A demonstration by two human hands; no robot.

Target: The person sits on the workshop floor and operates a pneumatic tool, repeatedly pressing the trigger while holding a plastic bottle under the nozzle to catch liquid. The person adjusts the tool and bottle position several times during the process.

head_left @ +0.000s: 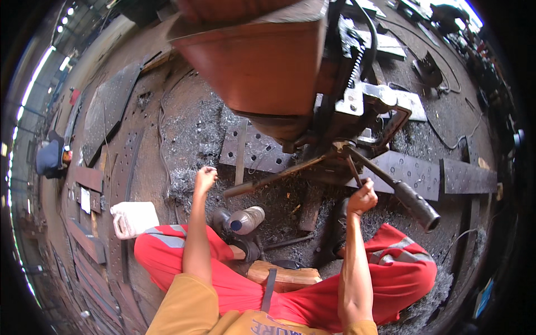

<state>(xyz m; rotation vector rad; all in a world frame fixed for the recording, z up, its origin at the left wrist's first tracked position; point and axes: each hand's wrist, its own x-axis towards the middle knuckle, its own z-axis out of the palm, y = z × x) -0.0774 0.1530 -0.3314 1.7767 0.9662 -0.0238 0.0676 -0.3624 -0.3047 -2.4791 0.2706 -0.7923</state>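
Note:
An orange drilling machine [262,67] stands in front of me, its lever arms spreading from a hub below the body. My right hand [363,196] is closed around the end of a short feed lever [353,168]. Another lever [268,181] reaches toward the left, and a thick one with a dark grip [416,206] slants to the lower right. Out to the left, my left hand [206,178] is raised over metal shavings, fingers curled together; whatever they hold is hidden. Under the machine lies a steel plate [254,148] with punched holes.
Between my legs are a clear plastic bottle [247,220] with a blue cap and a wooden block [285,276]. A white jug [134,219] stands by my left knee. Steel plates [110,109] and cables lie around. Another person [50,156] is at the far left.

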